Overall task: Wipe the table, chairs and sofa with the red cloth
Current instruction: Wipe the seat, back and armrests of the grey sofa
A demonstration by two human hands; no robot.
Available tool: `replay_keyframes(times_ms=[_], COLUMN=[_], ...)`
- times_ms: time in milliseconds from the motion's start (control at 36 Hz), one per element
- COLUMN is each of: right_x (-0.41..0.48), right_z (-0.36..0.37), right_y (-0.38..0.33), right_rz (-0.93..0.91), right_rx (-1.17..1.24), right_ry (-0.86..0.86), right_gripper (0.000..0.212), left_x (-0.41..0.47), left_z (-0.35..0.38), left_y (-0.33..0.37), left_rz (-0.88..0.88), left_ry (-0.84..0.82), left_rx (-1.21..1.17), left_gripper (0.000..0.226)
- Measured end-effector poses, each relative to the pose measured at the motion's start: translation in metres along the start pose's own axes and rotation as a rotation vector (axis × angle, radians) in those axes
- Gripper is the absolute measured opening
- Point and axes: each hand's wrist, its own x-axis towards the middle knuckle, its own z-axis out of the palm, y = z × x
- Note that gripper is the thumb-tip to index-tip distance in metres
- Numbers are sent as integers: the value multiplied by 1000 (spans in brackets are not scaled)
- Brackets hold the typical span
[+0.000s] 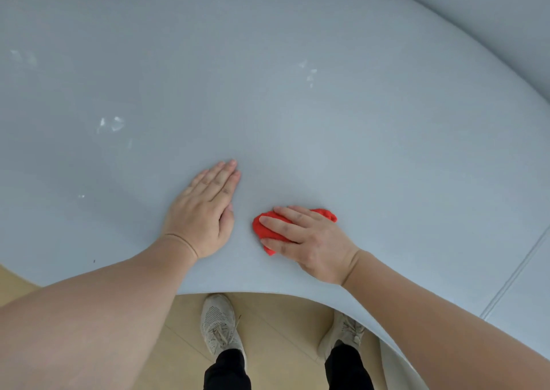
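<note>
Lying flat, palm down, on the pale blue-grey sofa [297, 106] seat: left hand [205, 211], fingers [226, 175] pressed together and pointing toward one o'clock, gripping nothing. Showing at ten o'clock of that hand: a few whitish scuffs [111, 124] on the cushion. Sitting just beside the left hand, at its four o'clock and apart from it: red cloth [269, 229], bunched up and resting on the seat near the front edge. Pressing down on the cloth: right hand [306, 240], fingers [276, 221] slightly spread and pointing toward ten o'clock, covering most of the cloth, with red edges peeking out at nine and two o'clock. Running along the cushion at four o'clock of the right hand: a stitched seam [518, 273]. Standing on the wooden floor [276, 324] at six o'clock, below the sofa's curved front edge: two light grey sneakers [218, 324] under black trouser legs.
</note>
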Motion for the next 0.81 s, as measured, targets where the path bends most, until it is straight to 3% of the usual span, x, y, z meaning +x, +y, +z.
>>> replay_keyframes(times_ms=[389, 500, 806], right_x=[38, 48, 46], right_z=[-39, -53, -68], right_y=[94, 127, 177], right_rz=[103, 138, 152], right_rx=[-153, -192, -237], right_ry=[98, 207, 270], right_gripper=[35, 19, 22], left_x=[3, 2, 1], left_z=[7, 9, 11], left_y=[-6, -11, -7], left_rz=[34, 28, 13], left_ry=[16, 38, 16], left_rx=[1, 30, 51], left_gripper=[55, 55, 57])
